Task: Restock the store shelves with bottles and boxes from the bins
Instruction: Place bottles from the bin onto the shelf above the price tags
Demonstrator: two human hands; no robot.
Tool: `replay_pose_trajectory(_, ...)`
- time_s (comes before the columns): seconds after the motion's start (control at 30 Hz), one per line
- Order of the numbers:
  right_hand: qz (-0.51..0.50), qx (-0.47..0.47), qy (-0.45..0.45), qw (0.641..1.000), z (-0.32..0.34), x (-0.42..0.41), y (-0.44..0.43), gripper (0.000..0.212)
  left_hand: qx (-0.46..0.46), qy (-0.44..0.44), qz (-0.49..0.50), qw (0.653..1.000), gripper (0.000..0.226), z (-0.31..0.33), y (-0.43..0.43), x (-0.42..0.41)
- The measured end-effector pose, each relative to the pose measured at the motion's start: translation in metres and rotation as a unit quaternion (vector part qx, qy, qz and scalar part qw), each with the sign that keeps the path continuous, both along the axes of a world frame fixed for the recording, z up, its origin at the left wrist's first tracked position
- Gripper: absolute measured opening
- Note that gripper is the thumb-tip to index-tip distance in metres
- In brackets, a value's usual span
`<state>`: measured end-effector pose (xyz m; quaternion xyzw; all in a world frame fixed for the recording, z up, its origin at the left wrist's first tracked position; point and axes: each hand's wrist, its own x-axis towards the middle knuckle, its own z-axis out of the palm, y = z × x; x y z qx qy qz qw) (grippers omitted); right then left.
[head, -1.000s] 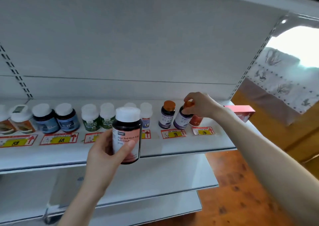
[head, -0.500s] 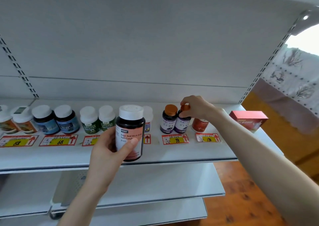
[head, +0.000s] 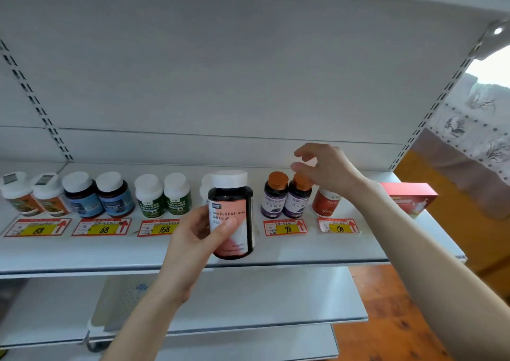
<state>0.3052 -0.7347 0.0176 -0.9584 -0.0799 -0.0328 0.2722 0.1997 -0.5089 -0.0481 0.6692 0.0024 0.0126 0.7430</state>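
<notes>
My left hand (head: pixel 193 239) grips a dark bottle (head: pixel 231 214) with a white cap and a pink label, held upright in front of the white shelf (head: pixel 276 253). My right hand (head: pixel 323 171) hovers just above the right one of two purple-labelled bottles with orange caps (head: pixel 298 199), fingers loosely spread and holding nothing. The other purple bottle (head: pixel 274 195) stands touching it on the left. A red bottle with a white cap (head: pixel 325 202) stands behind my right wrist, partly hidden.
Pairs of white-capped bottles line the shelf to the left: green (head: pixel 162 195), blue (head: pixel 99 195) and orange (head: pixel 30 195). A red box (head: pixel 411 199) lies at the shelf's right end. Price tags (head: pixel 285 227) run along the front. Lower shelves (head: pixel 248 302) sit below.
My right hand has let go of the orange cap of the right purple bottle and lifted off it with fingers spread. The left hand still holds the pink-labelled bottle.
</notes>
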Motion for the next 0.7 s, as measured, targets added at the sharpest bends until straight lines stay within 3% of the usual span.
replay_pose_trajectory(0.07,0.031,0.117,-0.008,0.993,0.011,-0.014,0.017,0.018,0.001,-0.005,0.019,1.0,0.029,0.0,-0.006,0.001)
replay_pose_trajectory(0.13,0.074,0.173,0.037,0.981,0.018,-0.026,0.037,0.018,0.032,-0.016,0.058,0.998,0.029,0.0,-0.013,0.002)
replay_pose_trajectory(0.3,0.126,0.138,0.098,0.977,0.013,-0.035,0.071,0.043,0.095,-0.045,0.132,0.986,0.05,0.003,-0.023,-0.001)
replay_pose_trajectory(0.4,0.128,0.168,0.1,0.972,0.009,-0.033,0.081,0.036,0.11,-0.048,0.132,0.984,0.052,0.004,-0.014,-0.005)
replay_pose_trajectory(0.53,0.161,0.245,0.131,0.947,0.006,-0.029,0.092,0.016,0.062,-0.029,0.104,0.992,0.058,-0.001,0.013,-0.017)
replay_pose_trajectory(0.7,0.206,0.301,0.161,0.917,0.005,-0.026,0.121,0.015,-0.037,0.056,0.061,0.996,0.062,-0.007,0.051,-0.032)
